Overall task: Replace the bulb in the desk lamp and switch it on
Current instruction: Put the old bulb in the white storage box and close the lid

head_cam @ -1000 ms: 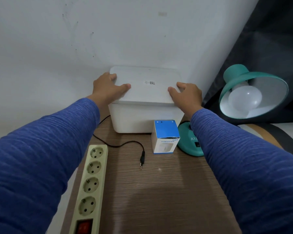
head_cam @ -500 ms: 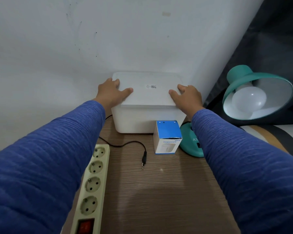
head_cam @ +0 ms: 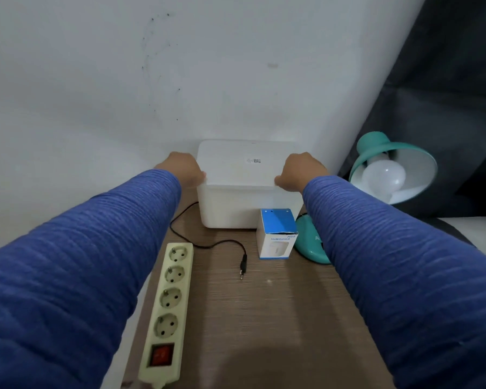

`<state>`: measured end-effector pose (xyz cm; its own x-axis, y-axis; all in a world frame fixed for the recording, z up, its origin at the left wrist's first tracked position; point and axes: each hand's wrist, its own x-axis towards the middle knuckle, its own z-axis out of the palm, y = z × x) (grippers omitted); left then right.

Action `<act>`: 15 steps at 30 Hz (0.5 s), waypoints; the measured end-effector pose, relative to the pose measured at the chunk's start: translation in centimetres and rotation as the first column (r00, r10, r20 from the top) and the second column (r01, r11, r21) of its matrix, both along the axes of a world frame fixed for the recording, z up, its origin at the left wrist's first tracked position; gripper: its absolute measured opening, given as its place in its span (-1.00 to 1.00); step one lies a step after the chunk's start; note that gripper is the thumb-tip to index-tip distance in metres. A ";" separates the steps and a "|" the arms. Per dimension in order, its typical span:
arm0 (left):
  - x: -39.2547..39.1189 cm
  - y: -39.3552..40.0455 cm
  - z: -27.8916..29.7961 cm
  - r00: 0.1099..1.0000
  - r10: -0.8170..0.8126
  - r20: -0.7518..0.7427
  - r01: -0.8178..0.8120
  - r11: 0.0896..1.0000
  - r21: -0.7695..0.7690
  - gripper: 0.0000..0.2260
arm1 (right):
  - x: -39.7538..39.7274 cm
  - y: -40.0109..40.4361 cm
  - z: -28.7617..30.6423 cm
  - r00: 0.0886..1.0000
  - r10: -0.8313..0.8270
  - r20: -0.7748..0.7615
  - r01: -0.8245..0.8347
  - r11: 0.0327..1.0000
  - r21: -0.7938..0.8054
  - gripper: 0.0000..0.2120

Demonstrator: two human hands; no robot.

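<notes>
A teal desk lamp (head_cam: pixel 376 153) leans at the right, its shade facing me with a white bulb (head_cam: pixel 382 176) screwed in. Its teal base (head_cam: pixel 310 244) rests on the wooden table (head_cam: pixel 264 318), partly behind my right sleeve. The lamp's black plug (head_cam: pixel 243 267) lies loose on the table, unplugged. A white lidded box (head_cam: pixel 244 192) stands against the wall. My left hand (head_cam: pixel 183 170) grips the lid's left edge and my right hand (head_cam: pixel 300 173) grips its right edge, fingers curled over the sides.
A cream power strip (head_cam: pixel 169 304) with several sockets and a red switch lies along the table's left edge. A small blue-and-white carton marked HUMIDIFIER (head_cam: pixel 277 234) stands in front of the white box. A dark curtain (head_cam: pixel 446 80) hangs behind the lamp.
Both hands slid off the lid's top to its left and right edges and now grip there. The view has pulled back and tilted up slightly.
</notes>
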<state>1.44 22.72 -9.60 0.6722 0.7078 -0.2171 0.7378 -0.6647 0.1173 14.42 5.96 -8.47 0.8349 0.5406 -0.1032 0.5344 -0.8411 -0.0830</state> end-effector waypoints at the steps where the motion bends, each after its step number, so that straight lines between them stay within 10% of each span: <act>1: -0.6 -0.2 0.1 1.000 -0.002 -0.015 0.002 1.000 0.003 -0.57 | -0.6 -0.2 0.1 1.000 0.001 -0.005 -0.001 1.000 -0.006 -0.73; 15: -10.6 -5.1 -1.6 0.996 0.078 -0.032 -0.078 0.997 -0.008 -0.64 | -9.9 -3.5 -2.4 0.992 0.082 -0.095 -0.074 0.994 0.078 -0.73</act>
<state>-9.11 17.64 -11.23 0.6078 0.7557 -0.2439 0.7908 -0.6040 0.0992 4.51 2.44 -10.91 0.7777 0.6129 -0.1396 0.5843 -0.7867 -0.1994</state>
